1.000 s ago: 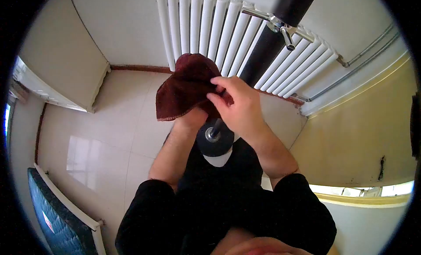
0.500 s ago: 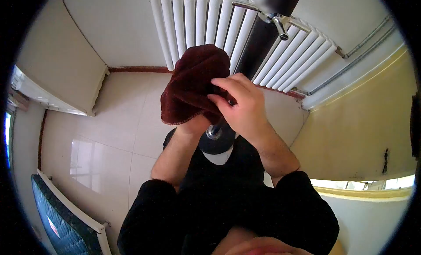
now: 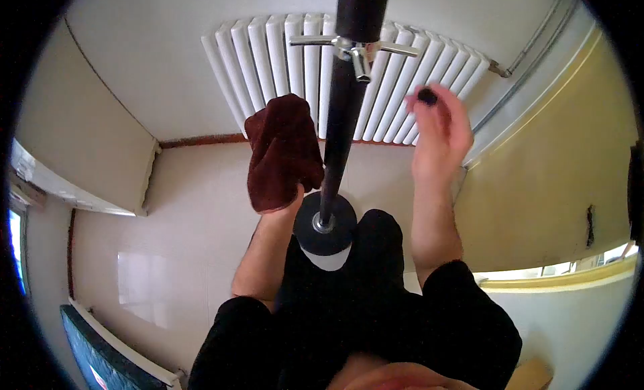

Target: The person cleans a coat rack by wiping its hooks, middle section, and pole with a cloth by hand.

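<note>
A dark red cloth (image 3: 283,158) drapes over my left hand (image 3: 294,199), hiding most of its fingers; only the wrist and a bit of the thumb side show. Just right of the cloth rises a black pole stand (image 3: 341,115) with a round black base (image 3: 325,239). Short metal pegs (image 3: 355,53) stick out from its upper part. Out to the right of the pole, apart from it, my right hand (image 3: 439,125) is raised. Between its fingertips is a small round black piece (image 3: 426,96), like a cap or knob.
A white radiator (image 3: 268,61) runs along the wall behind the pole. Pale floor tiles (image 3: 188,222) lie to the left, with a cabinet (image 3: 87,122) beyond. At lower left is a blue quilted panel (image 3: 107,350); a yellowish board (image 3: 537,202) stands at right.
My right hand has left the cloth and moved right and up, now showing the black piece. My left hand with the cloth has shifted slightly down and left. The view has turned, so the pole appears more upright.
</note>
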### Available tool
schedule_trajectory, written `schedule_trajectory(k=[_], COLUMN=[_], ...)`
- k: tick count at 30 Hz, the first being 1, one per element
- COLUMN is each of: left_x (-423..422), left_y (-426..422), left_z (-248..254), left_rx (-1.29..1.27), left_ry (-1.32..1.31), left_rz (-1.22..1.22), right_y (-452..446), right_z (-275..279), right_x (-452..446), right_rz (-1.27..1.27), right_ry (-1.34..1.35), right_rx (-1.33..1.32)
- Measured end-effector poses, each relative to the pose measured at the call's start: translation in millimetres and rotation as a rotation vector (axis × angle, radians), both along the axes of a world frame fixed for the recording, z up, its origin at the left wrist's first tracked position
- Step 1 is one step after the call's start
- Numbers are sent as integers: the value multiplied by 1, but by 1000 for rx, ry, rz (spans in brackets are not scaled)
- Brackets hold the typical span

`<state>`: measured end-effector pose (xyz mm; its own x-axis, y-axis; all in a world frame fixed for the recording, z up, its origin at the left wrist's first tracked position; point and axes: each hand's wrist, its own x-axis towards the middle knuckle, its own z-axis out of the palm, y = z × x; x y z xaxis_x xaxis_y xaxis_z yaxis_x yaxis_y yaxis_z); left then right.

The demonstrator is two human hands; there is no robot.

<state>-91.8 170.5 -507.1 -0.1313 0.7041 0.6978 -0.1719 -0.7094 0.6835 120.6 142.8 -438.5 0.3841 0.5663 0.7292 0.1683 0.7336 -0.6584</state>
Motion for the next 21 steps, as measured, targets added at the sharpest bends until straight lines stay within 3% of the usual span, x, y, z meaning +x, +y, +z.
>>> schedule_trajectory(k=[1,3,4,7,13,18,21], left_x=[4,15,18,26,36,45,59], left_y=[5,9,13,23,36,32,31], left_z=[6,16,22,38,43,36,28], left_rx=[181,170,231,539,581,418,61], left_ry=[299,249,255,330,274,290,-67], left_rz=[300,288,316,468,379,313,-118], right_y=[9,25,35,39,40,40,39], right_z=[14,30,33,45,50,47,49], right_x=[6,16,20,18,23,24,20], right_rz=[-52,-116,0,-11,-42,-63,-55], right_ry=[39,30,58,-52,-169,-209,-249], right_rx=[-29,-116,-64,-73,-32,-55,-70])
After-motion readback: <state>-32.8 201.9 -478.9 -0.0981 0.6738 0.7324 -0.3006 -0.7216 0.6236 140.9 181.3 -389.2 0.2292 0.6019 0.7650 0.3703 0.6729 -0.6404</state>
